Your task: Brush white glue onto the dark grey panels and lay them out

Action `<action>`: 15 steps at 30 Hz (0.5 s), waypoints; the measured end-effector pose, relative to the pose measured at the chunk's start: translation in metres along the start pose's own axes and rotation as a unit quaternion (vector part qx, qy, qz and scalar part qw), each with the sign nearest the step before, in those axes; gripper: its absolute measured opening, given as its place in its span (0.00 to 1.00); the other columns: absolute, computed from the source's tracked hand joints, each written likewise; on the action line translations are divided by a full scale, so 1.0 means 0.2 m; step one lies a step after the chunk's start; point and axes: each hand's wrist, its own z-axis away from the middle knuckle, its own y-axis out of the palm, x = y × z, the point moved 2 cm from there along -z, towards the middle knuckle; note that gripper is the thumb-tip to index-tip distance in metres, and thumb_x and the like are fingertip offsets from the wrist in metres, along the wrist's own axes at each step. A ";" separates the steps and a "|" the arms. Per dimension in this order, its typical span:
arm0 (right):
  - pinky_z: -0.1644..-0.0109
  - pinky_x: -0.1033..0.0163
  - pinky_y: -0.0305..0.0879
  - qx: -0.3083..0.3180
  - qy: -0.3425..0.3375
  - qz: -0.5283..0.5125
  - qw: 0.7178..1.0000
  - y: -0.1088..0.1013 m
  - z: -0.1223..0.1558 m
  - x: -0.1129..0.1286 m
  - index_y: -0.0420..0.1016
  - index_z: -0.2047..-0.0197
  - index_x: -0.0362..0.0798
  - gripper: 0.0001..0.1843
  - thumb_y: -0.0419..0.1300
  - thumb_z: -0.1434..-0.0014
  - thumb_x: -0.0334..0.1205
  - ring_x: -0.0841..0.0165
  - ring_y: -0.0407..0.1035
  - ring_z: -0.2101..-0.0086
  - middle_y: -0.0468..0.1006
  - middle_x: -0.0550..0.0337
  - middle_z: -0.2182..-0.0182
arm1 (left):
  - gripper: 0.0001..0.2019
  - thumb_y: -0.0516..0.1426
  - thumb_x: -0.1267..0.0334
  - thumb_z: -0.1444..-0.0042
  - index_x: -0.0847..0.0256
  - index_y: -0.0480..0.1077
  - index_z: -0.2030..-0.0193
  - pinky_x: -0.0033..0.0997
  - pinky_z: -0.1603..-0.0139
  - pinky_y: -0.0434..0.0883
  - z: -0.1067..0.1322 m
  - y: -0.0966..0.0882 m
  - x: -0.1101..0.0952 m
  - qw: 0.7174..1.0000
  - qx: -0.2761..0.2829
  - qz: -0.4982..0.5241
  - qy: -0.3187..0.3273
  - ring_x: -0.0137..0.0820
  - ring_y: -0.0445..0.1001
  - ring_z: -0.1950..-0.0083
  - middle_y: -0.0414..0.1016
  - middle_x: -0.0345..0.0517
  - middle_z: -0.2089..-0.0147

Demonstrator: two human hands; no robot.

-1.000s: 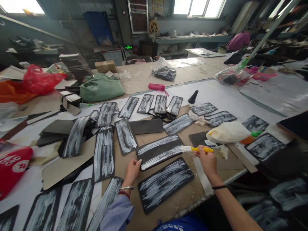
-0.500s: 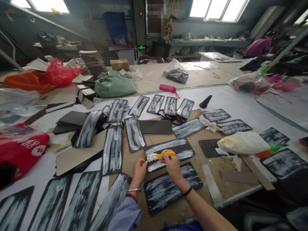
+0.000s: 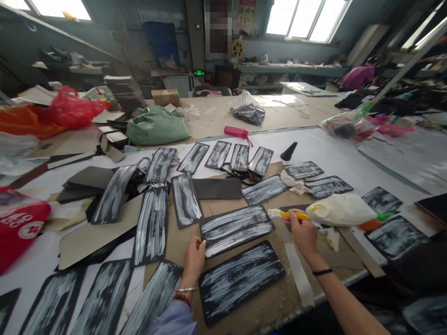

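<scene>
In my right hand is a yellow-handled brush, its white-coated bristles at the right end of a black rectangular panel. White streaks run lengthwise over most of that panel. My left hand pinches the panel's lower left corner; its fingertips are partly hidden. Just below lies another white-streaked black panel. Beyond my right hand, a white plastic bag with a green tip rests over a dark panel.
Several streaked panels lie around the table. A plain dark panel sits behind the worked one. Farther back are a pink pouch, a black cone-shaped piece and a green bag. A red bag is at left.
My right hand has swept the brush rightward along the panel, leaving its middle more covered in white. My left hand stays by the left corner. The whole view has shifted slightly.
</scene>
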 end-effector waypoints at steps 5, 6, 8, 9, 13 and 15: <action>0.54 0.54 0.67 0.069 -0.160 0.012 0.985 0.10 0.22 0.21 0.73 0.66 0.48 0.22 0.54 0.44 0.60 0.60 0.71 0.64 0.75 0.53 0.67 | 0.02 0.54 0.66 0.54 0.57 0.65 0.75 0.31 0.62 0.63 0.04 -0.03 -0.02 1.000 -0.021 0.010 0.020 0.33 0.68 0.67 0.68 0.39 0.75; 0.53 0.54 0.67 0.094 -0.161 -0.008 0.982 0.15 0.28 0.25 0.73 0.66 0.49 0.21 0.54 0.43 0.59 0.60 0.71 0.64 0.75 0.53 0.67 | 0.02 0.54 0.67 0.54 0.58 0.67 0.74 0.31 0.60 0.64 0.05 -0.03 -0.02 0.999 -0.022 0.021 0.020 0.33 0.69 0.65 0.69 0.40 0.74; 0.58 0.55 0.70 0.142 -0.112 -0.066 0.981 0.25 0.39 0.29 0.72 0.64 0.49 0.20 0.54 0.43 0.57 0.61 0.72 0.67 0.75 0.53 0.67 | 0.04 0.53 0.67 0.53 0.59 0.68 0.73 0.31 0.60 0.65 0.05 -0.03 -0.02 0.999 -0.017 0.049 0.014 0.33 0.70 0.63 0.71 0.41 0.72; 0.61 0.56 0.71 0.164 -0.073 -0.095 0.979 0.30 0.43 0.29 0.71 0.63 0.48 0.20 0.54 0.43 0.58 0.62 0.73 0.69 0.75 0.53 0.67 | 0.04 0.53 0.66 0.53 0.59 0.69 0.71 0.30 0.62 0.66 0.05 -0.03 -0.02 0.998 -0.010 0.067 0.008 0.33 0.70 0.64 0.72 0.41 0.72; 0.66 0.57 0.73 0.185 0.031 -0.149 0.971 0.43 0.54 0.27 0.69 0.62 0.47 0.25 0.56 0.46 0.62 0.62 0.74 0.72 0.75 0.55 0.69 | 0.10 0.52 0.60 0.52 0.63 0.70 0.67 0.26 0.73 0.66 0.04 -0.02 0.00 0.987 0.043 0.151 -0.029 0.28 0.69 0.73 0.71 0.39 0.76; 0.65 0.57 0.74 0.171 0.042 -0.141 0.974 0.43 0.55 0.27 0.69 0.63 0.46 0.27 0.57 0.48 0.64 0.62 0.74 0.72 0.75 0.54 0.69 | 0.08 0.54 0.61 0.53 0.64 0.69 0.71 0.24 0.77 0.63 0.02 -0.01 0.00 0.979 0.070 0.182 -0.054 0.25 0.66 0.78 0.67 0.37 0.80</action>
